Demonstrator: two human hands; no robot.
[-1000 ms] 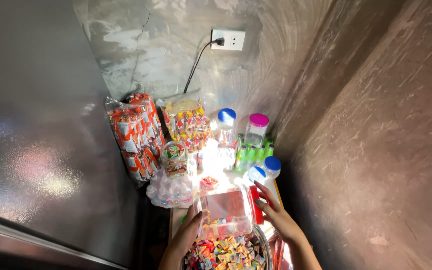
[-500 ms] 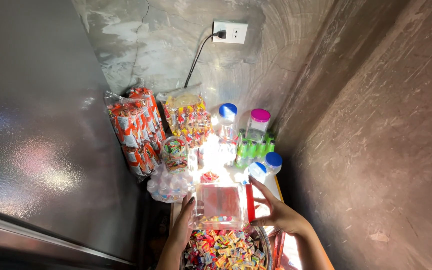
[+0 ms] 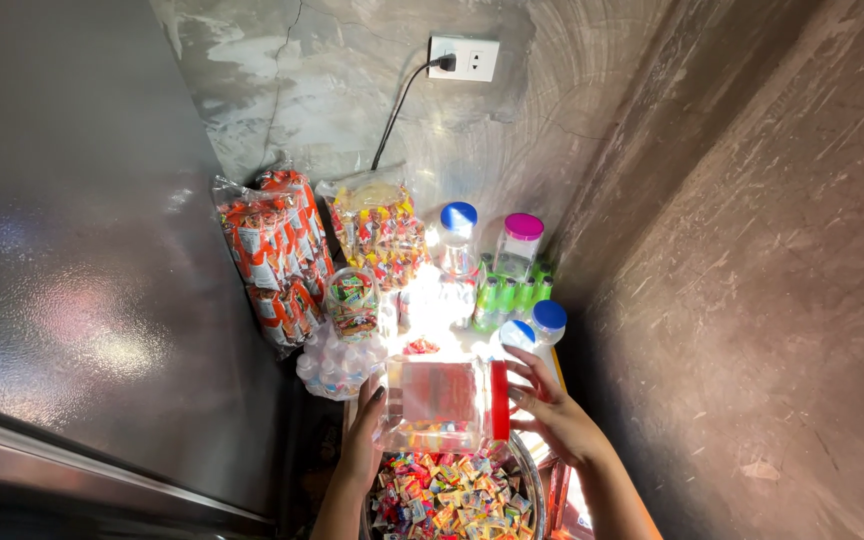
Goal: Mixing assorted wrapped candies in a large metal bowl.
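Head view: clear jar (image 3: 439, 405) between left fingers (image 3: 372, 400), right fingers (image 3: 524, 385).

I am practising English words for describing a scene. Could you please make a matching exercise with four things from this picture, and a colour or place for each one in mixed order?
Things:
1. tall jar at the back right
2. wall socket
3. clear jar with red lid
4. wrapped candies

Descriptions:
A. in the metal bowl at the bottom
B. has a pink lid
C. held sideways between the left hand and the right hand
D. high on the grey wall, with a black plug in it

Pairs: 1-B, 2-D, 3-C, 4-A
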